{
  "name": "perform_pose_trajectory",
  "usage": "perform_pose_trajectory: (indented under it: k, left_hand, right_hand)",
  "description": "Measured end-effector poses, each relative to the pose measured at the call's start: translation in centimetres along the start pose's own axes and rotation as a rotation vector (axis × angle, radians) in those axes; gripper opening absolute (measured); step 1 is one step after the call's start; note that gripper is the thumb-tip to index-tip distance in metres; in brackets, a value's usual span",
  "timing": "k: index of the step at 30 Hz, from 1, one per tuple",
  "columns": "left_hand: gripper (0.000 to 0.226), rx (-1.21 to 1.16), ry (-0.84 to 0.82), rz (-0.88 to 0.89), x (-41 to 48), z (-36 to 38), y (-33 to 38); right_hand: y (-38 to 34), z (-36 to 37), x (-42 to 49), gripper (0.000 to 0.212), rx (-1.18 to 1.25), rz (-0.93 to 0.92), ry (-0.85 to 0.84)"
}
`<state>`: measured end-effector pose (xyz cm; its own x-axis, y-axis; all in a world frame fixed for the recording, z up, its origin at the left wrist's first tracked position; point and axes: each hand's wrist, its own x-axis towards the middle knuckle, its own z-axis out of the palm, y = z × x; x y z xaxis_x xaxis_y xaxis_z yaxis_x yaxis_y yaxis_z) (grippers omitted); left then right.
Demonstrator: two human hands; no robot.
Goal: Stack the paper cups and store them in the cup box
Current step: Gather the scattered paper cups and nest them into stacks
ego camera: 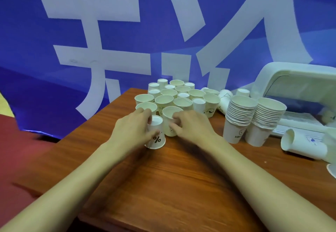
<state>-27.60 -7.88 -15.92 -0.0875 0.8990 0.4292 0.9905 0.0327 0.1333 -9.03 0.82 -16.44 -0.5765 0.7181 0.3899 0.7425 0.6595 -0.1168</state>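
The left hand (132, 130) grips an upside-down cup (156, 137) with a black "%" mark. Its fingers are curled over the flat bottom, which faces up, and the thumb is on the side. This cup stands on the brown wooden worktop (172, 177) with its wide mouth down.

The right hand (192, 124) holds an upright cup (169, 122) just beside the first one. Its fingers are curled around the rim and the side wall. Whether this cup rests on the worktop or is a little lifted, I cannot tell.

Behind both hands stands a group of loose cups (176, 95), close together near the far edge of the worktop. Some are upright and some are turned over.

To the right of the hands are two stacks. The nearer stack (238, 119) and the second stack (266, 122) stand upright, side by side and almost touching.

Behind the stacks, at the right edge, is a white box (300, 79) with a rounded lid, which looks open. In front of it some cups lying on their side (301, 146) have the mouth turned to the left; how many they are, I cannot tell.

A blue banner (27, 50) with big white characters hangs behind the worktop.
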Motion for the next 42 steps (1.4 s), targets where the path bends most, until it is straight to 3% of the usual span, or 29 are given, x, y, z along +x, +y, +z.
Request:
perform_pose_trajectory:
  k: [6, 9, 14, 17, 23, 30, 39, 42]
  left_hand:
    - [0.051, -0.233, 0.076, 0.031, -0.7, 0.1, 1.7]
    - [0.065, -0.129, 0.100, 0.174, -0.7, 0.0, 3.1]
    - [0.066, -0.128, -0.059, 0.225, -1.7, 1.0, 4.7]
    - [0.059, -0.266, -0.052, 0.101, -1.5, 1.5, 5.1]
    - [0.047, -0.186, -0.137, -0.013, -0.6, 2.6, 4.8]
    - [0.027, -0.220, -0.100, -0.009, -0.2, 2.1, 5.8]
    - [0.019, -0.271, 0.113, 0.099, 3.1, -2.7, 9.7]
    - [0.017, -0.300, 0.115, 0.126, 3.9, -3.3, 11.5]
  right_hand:
    - [0.9, -1.0, -1.8, 0.027, -0.021, 0.024, 0.039]
    - [1.9, -1.9, -2.7, 0.025, -0.060, 0.013, 0.067]
    - [3.1, -2.6, -4.6, 0.023, -0.113, -0.004, 0.003]
    - [3.3, -2.8, -5.3, 0.028, -0.084, 0.001, -0.019]
    - [3.5, -3.2, -6.1, 0.022, -0.071, -0.010, 0.021]
    - [3.9, -3.5, -7.0, 0.020, -0.032, -0.013, 0.077]
    - [5.9, -8.3, -7.4, 0.019, 0.131, 0.117, 0.216]
    - [6.8, -9.5, -7.8, 0.017, 0.144, 0.141, 0.232]
